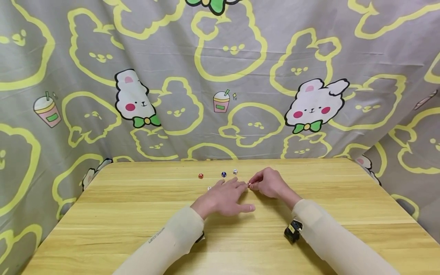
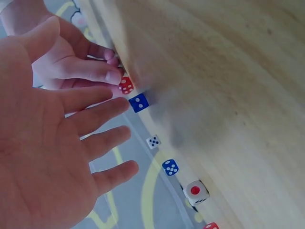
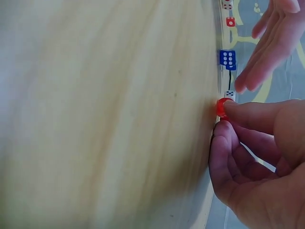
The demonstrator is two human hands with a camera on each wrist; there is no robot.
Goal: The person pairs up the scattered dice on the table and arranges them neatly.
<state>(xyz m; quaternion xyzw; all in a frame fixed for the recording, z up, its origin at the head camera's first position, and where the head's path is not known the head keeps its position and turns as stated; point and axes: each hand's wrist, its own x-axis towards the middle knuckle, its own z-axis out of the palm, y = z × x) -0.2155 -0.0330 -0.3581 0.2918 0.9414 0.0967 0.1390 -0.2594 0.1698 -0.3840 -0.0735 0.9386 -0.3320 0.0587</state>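
Observation:
My right hand (image 1: 269,183) pinches a red die (image 1: 249,184) with white dots between thumb and fingertips, low at the tabletop. The same red die (image 3: 221,108) shows under the thumb in the right wrist view. My left hand (image 1: 225,196) is spread palm down with straight fingers, its fingertips close to the right hand's fingertips. Beside the red die, a blue die (image 2: 138,102) lies near the left fingertips in the left wrist view; the left hand hides it in the head view.
Farther back on the wooden table (image 1: 137,214) lie another red die (image 1: 201,175), a second blue die (image 1: 224,174) and a small white die (image 1: 235,172). A larger white die (image 2: 196,192) sits left of the left hand. A patterned curtain (image 1: 178,95) hangs behind the table.

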